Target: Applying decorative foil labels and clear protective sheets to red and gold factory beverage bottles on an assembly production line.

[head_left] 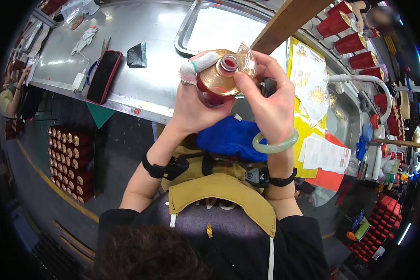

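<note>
A dark red bottle (213, 84) with a gold shoulder and an uncapped neck is tilted so that its mouth faces up toward me. My left hand (191, 109) wraps round it from the left, with white cloth finger covers on at least one finger. On the right of the neck is a shiny gold, ridged, leaf-shaped piece (247, 60), pinched between the thumb and fingers of my right hand (274, 102). It lies against the bottle's shoulder; whether it is stuck there I cannot tell. A pale green bangle (276, 145) hangs at my right wrist.
A metal tray (184, 42) lies ahead on the steel table (154, 88). At left are a red-cased phone (104, 77), scissors (105, 45) and a white glove (85, 39). Yellow sheeting (308, 140) with papers lies right. A wooden post (284, 23) slants close by; red bottles (333, 24) stand beyond.
</note>
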Motion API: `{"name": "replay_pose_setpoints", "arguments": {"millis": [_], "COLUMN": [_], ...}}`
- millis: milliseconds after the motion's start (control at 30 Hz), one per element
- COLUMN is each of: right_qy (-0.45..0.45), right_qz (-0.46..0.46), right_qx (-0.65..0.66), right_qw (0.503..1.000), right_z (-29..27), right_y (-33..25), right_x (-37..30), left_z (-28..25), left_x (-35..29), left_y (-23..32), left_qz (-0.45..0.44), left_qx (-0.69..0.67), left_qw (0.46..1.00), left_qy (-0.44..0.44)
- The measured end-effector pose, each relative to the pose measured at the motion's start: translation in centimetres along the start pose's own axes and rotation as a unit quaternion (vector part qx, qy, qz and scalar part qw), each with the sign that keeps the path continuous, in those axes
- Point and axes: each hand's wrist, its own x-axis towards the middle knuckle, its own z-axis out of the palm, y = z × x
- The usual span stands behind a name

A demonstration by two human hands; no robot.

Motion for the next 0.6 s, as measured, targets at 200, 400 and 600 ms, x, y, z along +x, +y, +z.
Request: {"name": "replay_pose_setpoints", "arguments": {"millis": [200,400,600], "right_qy": [0.019,0.037,0.040], "right_qz": [-0.026,-0.051,-0.039], "right_qx": [0.030,0.013,0.021], "right_qw": [0.999,0.998,0.998], "right_z": [0.6,0.7,0.7], "right_y": [0.3,0.6,0.8], "right_x": [-0.7,-0.8,-0.6], "left_z": [0.8,0.8,1.5], "left_x": [-0.1,0.0,-0.5], "left_y": [2.8,2.2,2.2], "left_qz": [-0.078,-0.032,0.142], "left_qx": [-0.232,-0.162,0.263], "left_qw": [0.967,0.983,0.943], "left_qy": [0.078,0.075,0.144]}}
